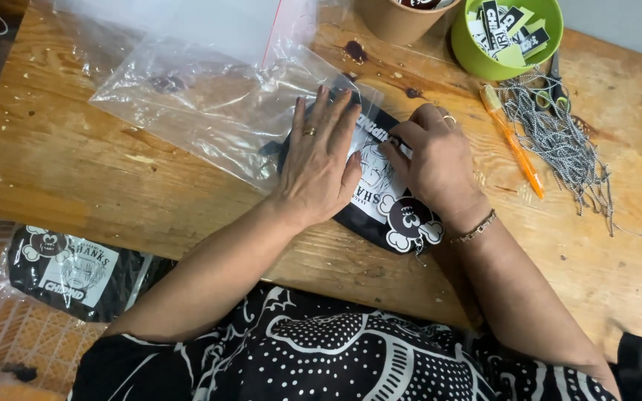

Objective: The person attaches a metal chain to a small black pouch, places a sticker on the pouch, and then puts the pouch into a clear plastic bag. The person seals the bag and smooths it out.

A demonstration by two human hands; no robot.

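Wooden table [76, 163], pretty scuffed and stained, with a person sitting at it working on a black pouch [403, 223] that has a white printed panel and a cartoon skull on it. Left hand [319, 160] lies flat, fingers spread and holding nothing, pressing down right where the pouch disappears into the mouth of a clear bag [209, 104]. Right hand [434, 160] sits just beside it on the pouch, fingers curled with the tips pinching at the white panel; I can't tell whether it's really gripping it or just pushing.

Looks to me like the bagging step, roughly half done: the end beyond the left hand is inside the plastic, the skull end near the wrists is still out. I'd guess the next bit needs the bag mouth kept open while the rest slides in flat.

Out past the right hand: an orange pen [514, 145], a heap of ball chains [559, 141], and a green bowl [477, 56] of little tags. Another pouch, already bagged [68, 271], sits in a crate below the table edge.
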